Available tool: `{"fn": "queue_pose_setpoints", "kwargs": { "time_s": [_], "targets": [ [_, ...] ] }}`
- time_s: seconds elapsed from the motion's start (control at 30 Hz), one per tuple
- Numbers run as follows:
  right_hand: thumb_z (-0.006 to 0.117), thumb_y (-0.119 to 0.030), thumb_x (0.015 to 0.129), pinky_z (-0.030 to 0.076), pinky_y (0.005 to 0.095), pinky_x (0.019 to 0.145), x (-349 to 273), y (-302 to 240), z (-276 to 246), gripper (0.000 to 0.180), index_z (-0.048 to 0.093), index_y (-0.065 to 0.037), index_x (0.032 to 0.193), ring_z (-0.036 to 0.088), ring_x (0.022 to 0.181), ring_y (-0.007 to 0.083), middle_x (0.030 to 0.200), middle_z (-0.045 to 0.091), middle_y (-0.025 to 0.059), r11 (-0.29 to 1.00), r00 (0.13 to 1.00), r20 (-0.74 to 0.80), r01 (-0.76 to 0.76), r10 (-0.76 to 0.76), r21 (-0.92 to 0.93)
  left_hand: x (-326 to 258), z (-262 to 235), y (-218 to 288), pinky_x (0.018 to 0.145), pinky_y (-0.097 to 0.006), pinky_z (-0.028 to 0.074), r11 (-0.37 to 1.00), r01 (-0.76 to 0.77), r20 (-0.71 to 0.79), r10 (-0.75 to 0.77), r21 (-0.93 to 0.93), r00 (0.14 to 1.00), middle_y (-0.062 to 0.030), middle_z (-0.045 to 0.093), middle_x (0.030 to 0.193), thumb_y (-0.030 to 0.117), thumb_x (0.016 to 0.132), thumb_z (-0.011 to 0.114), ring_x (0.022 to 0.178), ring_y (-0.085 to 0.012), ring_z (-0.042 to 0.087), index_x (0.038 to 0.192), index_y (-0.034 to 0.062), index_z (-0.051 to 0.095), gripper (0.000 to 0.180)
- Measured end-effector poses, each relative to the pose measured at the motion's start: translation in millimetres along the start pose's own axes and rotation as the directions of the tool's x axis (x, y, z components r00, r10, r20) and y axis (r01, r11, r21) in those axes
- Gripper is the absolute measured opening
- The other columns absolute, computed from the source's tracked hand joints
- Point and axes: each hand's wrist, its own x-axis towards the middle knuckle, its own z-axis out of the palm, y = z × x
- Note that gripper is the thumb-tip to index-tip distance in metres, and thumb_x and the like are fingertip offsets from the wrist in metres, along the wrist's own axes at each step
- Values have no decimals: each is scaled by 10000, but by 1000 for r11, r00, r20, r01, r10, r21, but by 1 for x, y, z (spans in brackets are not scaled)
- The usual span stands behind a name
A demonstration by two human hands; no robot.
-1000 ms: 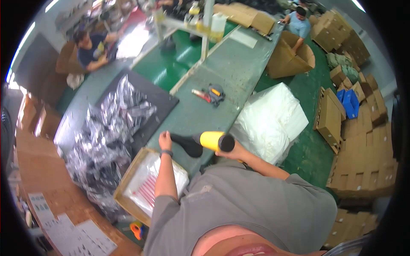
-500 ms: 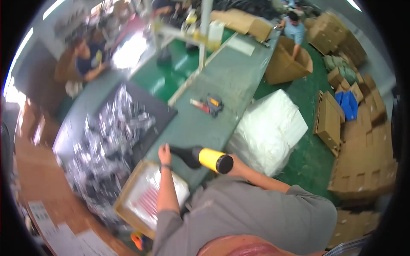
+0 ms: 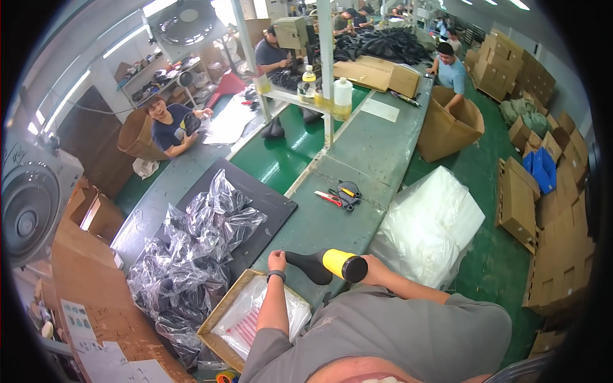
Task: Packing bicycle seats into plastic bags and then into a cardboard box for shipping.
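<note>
Two bare hands were at a black sock-shaped piece (image 3: pixel 310 266) with a yellow tubular section (image 3: pixel 335 262) capped in black, above the near part of the green tabletop (image 3: pixel 297 230). Fingers of the left hand (image 3: pixel 277 261) were closed on its narrow end, which pointed to about ten o'clock; the right hand (image 3: pixel 377 271) was beside the capped end, mostly hidden, so how far it was open or what it gripped could not be told. From the piece, a red-handled utility knife (image 3: pixel 329 198) lay at twelve o'clock, a white plastic-wrapped stack (image 3: pixel 434 223) at two, an open carton (image 3: pixel 220 349) of plastic bags at eight, and a heap of clear-bagged dark items (image 3: pixel 198 255) at nine.
</note>
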Motion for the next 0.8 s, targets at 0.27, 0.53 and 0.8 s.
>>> {"fn": "queue_pose_setpoints", "kwargs": {
  "time_s": [0.27, 0.53, 0.8],
  "targets": [
    [886, -268, 790, 582, 377, 658, 12, -41, -16, 351, 749, -23, 1001, 748, 724, 253, 824, 762, 141, 450, 654, 509, -755, 559, 477, 10, 2, -7, 920, -419, 559, 999, 30, 16, -30, 12, 999, -168, 774, 1040, 290, 927, 714, 1003, -330, 737, 1072, 42, 754, 291],
    [890, -268, 791, 536, 334, 552, -7, -27, -10, 377, 725, -51, 1051, 618, 604, 102, 791, 700, 7, 999, 999, -28, -33, 34, 11, -6, 7, -20, 926, -427, 558, 994, 102, 31, -101, -31, 994, -156, 773, 1047, 299, 932, 712, 1017, -321, 733, 1078, 56, 743, 286],
    [867, -275, 859, 581, 378, 814, 5, -38, -17, 440, 679, -3, 1149, 728, 916, 212, 1024, 743, 82, 543, 612, 486, -786, 623, 294, 2, 10, -12, 932, -522, 533, 999, 16, 14, -16, -34, 1000, -252, 717, 1119, 342, 984, 599, 1090, -444, 668, 1093, 12, 685, 358]
  ]
}}
